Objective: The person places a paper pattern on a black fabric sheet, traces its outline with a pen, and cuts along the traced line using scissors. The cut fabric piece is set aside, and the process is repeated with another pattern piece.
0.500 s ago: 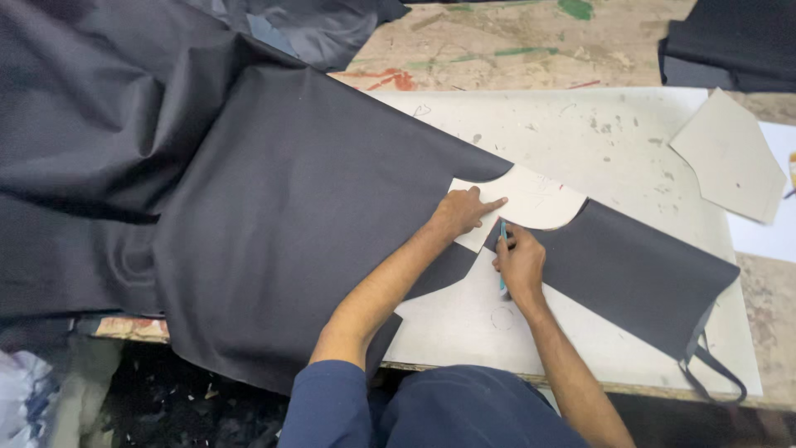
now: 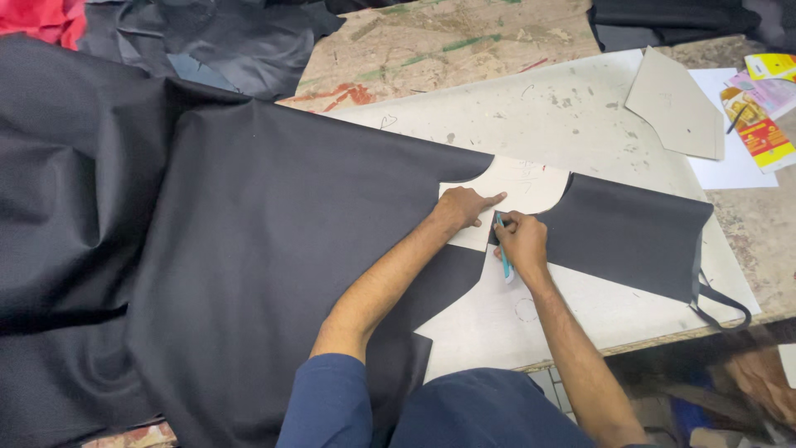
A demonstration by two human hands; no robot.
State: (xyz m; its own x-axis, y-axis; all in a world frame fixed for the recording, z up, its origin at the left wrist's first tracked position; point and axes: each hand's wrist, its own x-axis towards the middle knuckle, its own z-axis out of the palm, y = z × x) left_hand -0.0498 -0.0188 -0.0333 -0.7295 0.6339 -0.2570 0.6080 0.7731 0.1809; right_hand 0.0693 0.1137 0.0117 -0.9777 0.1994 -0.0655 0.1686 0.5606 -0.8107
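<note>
Both hands busy: left hand (image 2: pixel 461 207) flat, pinning the stiff paper pattern (image 2: pixel 522 187) on limp black fabric (image 2: pixel 274 249), right hand (image 2: pixel 521 242) gripping a teal pen (image 2: pixel 503 253).

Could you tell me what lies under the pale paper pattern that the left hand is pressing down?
Black fabric shows around the paper pattern, held by the left hand; the right hand holds a teal pen. Directly beneath is hidden.

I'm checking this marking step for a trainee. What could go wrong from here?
The left hand pins the pale paper pattern with fingertips only, so it may shift on the black fabric and skew the line. The right hand runs the teal pen close to those fingers, which may get bumped. Much fabric hangs off the table edge; its weight may drag the piece.
</note>
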